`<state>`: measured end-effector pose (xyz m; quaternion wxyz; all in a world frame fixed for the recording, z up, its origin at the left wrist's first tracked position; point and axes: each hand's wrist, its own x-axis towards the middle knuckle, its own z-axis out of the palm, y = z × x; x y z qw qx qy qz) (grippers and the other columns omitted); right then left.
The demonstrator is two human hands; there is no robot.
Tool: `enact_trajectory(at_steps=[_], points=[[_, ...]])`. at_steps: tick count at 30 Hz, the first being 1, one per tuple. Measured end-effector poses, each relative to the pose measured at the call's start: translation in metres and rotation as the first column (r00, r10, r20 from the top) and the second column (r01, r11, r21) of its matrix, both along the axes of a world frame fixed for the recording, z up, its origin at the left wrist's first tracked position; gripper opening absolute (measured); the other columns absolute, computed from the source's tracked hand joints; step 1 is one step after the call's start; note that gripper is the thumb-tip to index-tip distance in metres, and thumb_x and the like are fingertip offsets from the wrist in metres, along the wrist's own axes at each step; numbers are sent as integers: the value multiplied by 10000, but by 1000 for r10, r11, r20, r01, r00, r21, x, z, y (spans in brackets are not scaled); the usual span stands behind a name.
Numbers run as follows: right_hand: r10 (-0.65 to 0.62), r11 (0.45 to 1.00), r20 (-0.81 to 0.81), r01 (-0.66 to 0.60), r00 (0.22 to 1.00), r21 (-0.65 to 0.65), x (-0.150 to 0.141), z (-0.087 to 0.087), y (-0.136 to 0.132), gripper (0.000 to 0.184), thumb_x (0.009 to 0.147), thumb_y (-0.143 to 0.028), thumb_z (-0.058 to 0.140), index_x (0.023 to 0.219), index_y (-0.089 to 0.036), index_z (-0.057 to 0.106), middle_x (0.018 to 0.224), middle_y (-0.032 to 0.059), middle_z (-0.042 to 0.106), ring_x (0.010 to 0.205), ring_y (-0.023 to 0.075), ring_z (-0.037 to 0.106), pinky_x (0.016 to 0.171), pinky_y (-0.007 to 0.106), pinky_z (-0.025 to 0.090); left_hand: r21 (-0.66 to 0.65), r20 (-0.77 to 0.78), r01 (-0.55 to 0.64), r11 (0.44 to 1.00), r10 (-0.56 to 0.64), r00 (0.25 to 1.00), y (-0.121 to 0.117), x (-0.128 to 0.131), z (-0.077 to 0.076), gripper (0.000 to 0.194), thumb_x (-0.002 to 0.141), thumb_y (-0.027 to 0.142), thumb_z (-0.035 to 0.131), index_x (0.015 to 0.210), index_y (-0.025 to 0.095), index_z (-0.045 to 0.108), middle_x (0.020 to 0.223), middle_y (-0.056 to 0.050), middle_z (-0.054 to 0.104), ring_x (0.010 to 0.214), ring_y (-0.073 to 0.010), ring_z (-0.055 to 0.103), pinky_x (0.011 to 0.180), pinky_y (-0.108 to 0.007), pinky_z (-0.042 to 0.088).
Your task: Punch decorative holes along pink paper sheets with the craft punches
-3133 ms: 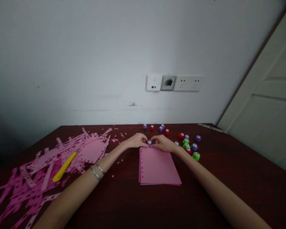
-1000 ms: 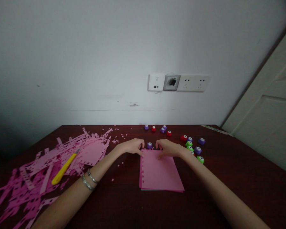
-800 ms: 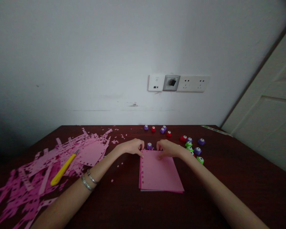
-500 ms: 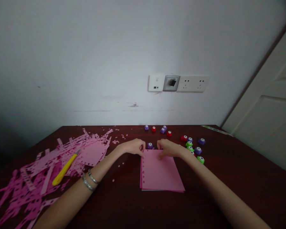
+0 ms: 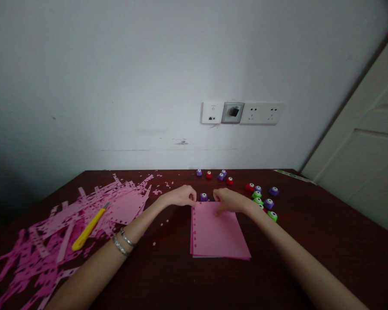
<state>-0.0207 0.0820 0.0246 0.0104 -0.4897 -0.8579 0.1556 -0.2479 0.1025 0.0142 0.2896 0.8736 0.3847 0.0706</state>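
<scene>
A stack of pink paper sheets (image 5: 218, 234) lies in front of me, with a row of small punched shapes down the left side of the top sheet. My left hand (image 5: 182, 196) is closed in a pinch at the stack's upper left corner. At the upper edge, my right hand (image 5: 229, 200) has its thumb on the top sheet and its other fingers curled at the far side, gripping the paper. Between the two hands, a purple craft punch (image 5: 204, 197) stands just beyond the upper edge.
Pink paper scraps (image 5: 64, 221) are heaped at the left, with a yellow-handled craft knife (image 5: 89, 230) on top. Tiny cutouts (image 5: 157, 192) are scattered nearby. Several red, purple and green punches (image 5: 258, 201) sit at the back and right. A wall with sockets (image 5: 261, 113) borders the table.
My left hand has shifted slightly up, its thumb moving from the sheet's left side to its upper corner. The right hand stays in place.
</scene>
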Motion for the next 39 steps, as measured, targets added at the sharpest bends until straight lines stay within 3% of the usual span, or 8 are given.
enact_trajectory(at_steps=[6, 16, 39], points=[[50, 998, -187, -57, 981, -31, 4, 2, 3, 67, 694, -181, 555, 723, -138, 597, 688, 31, 619, 592, 117, 533, 495, 201, 332, -24, 6, -44, 999, 44, 999, 0, 1, 1, 183, 706, 301, 574, 686, 143, 663, 669, -36, 636, 606, -116, 530, 582, -240, 371], [-12, 1000, -154, 14, 988, 10, 1, -5, 6, 169, 668, -111, 485, 671, -127, 653, 666, 58, 663, 592, 131, 571, 514, 203, 363, -19, -21, -202, 979, 202, 979, 1, 4, -8, 228, 669, 346, 578, 607, 135, 639, 545, 2, 548, 521, -95, 447, 503, -216, 321], [-53, 996, -149, 63, 987, 64, 2, -17, 14, 162, 702, -123, 496, 702, -131, 658, 712, 70, 676, 615, 140, 582, 535, 213, 369, -10, 12, -254, 967, 254, 967, 3, 4, -10, 220, 659, 325, 590, 572, 127, 627, 518, 9, 514, 517, -90, 417, 512, -232, 299]])
